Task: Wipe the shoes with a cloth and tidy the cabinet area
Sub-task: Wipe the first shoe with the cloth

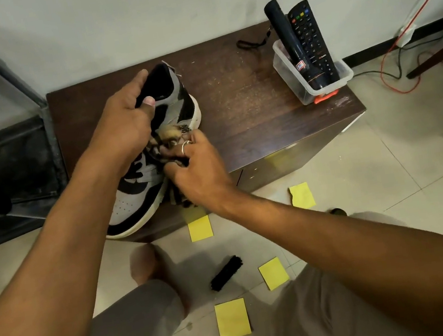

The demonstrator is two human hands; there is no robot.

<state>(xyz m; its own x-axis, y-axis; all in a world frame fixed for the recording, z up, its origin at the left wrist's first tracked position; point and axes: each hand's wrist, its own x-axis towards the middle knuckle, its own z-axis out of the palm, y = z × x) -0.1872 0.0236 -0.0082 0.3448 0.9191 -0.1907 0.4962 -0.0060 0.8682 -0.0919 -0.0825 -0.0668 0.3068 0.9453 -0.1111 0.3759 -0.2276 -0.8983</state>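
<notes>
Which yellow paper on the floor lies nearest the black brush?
The tilted yellow paper just right of the brush; the others lie by the cabinet or nearer the camera.

White wall, pale tiled floor

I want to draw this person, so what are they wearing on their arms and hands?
No sleeves, gloves or watch show; the arms are uncovered as far as the picture reaches. The right hand wears one silvery ring on a finger. The left hand wears nothing that shows.
</notes>
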